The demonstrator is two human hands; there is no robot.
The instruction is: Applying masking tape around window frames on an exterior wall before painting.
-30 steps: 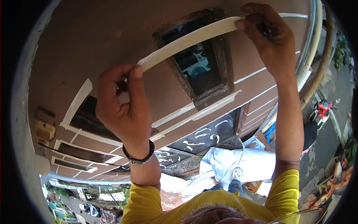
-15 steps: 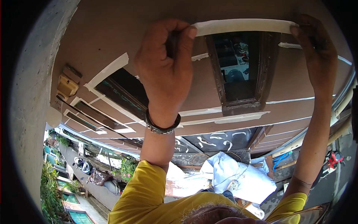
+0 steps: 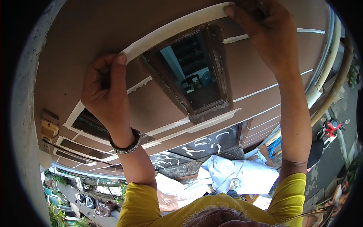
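A long strip of cream masking tape (image 3: 176,29) is stretched between my hands along the top edge of a dark-framed window (image 3: 194,75) in a brown wall. My left hand (image 3: 107,85), lower, pinches its left end between thumb and fingers. Higher up, my right hand (image 3: 264,36) grips the other end; some of its fingers are in shadow, and whether it also holds a roll I cannot tell. Shorter tape strips (image 3: 235,39) run along the wall beside the window, and more tape borders a second window (image 3: 90,123) at the left.
A concrete edge (image 3: 26,113) rises along the left. Below me lie pale blue sheets (image 3: 242,176) on a support where my feet stand. Pipes (image 3: 321,90) run down the right side. Far below are a red motorcycle (image 3: 332,126) and the street. A wall box (image 3: 49,126) is mounted at left.
The strip has gone from nearly level to slanting, its right end higher. My left hand has moved left and down, my right hand left and up, as the view shifted too.
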